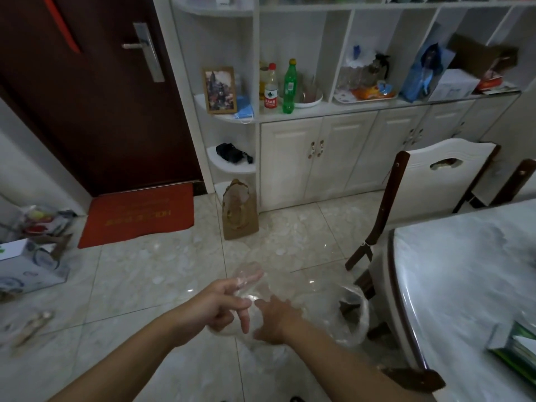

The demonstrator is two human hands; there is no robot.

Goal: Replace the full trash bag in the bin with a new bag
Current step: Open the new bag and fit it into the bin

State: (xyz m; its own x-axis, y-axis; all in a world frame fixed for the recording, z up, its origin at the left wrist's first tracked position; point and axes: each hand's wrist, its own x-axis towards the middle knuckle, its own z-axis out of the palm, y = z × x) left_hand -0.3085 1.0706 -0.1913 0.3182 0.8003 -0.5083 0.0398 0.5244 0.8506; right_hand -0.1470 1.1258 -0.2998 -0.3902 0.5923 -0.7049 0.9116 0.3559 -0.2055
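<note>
Both arms are reaching forward over the tiled floor (145, 256), meeting near the lower middle of the view. The left hand (220, 306) is holding a clear plastic bag (249, 274); its index finger is stretching out toward 1 o'clock with the thin film draped over it, while another finger is pointing down toward 6 o'clock. Whether its remaining fingers are pinching the film is too blurred to tell. The right hand (275, 320) is lying just beside the left, at its 3 o'clock, fingers spread loosely and touching the same film; I cannot tell if it is gripping it.

The bin (353, 314), lined with a crinkled clear bag and showing dark contents inside, is standing on the floor at 3 o'clock from the hands, close against the edge of the worktop (464, 271), which is covered by a glossy sheet. A white chair (435, 175) with dark wooden legs is standing at 12 o'clock from the bin.

Further off, a brown paper bag (239, 210) is leaning at the foot of the white shelf unit (319, 158) at 12 o'clock from the hands. A red doormat (139, 216) is lying before the dark door (95, 97) at 11 o'clock, and a printed box (26, 268) is sitting at 9 o'clock.
</note>
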